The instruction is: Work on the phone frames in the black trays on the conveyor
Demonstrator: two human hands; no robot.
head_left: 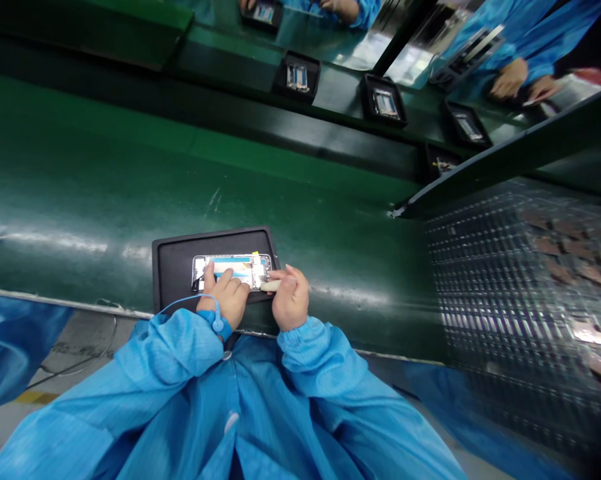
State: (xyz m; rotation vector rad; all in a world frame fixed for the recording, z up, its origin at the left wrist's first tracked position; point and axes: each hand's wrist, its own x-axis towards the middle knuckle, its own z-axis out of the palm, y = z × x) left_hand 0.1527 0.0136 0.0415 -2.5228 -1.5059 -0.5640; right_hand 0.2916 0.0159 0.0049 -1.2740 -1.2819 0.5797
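An opened phone body (235,270), with a white frame, blue strips and a small yellow tab at its upper edge, lies in a shallow black tray (175,257). My left hand (225,297) rests on the left and middle part of the phone, its fingers apart and touching the surface. Around that wrist is a blue strap with a thin cord. At the phone's lower right corner, my right hand (290,300) is closed on a short cream-coloured stick-like tool (270,286), whose tip touches or nearly touches the phone's edge. The exact kind of tool is unclear.
The green workbench (105,180) extends left and right. Beyond it, black trays (298,77) with phone bodies stand on a second green surface. Clear plastic blister trays (510,287) are stacked at the right. Across the bench are co-workers' hands (510,80).
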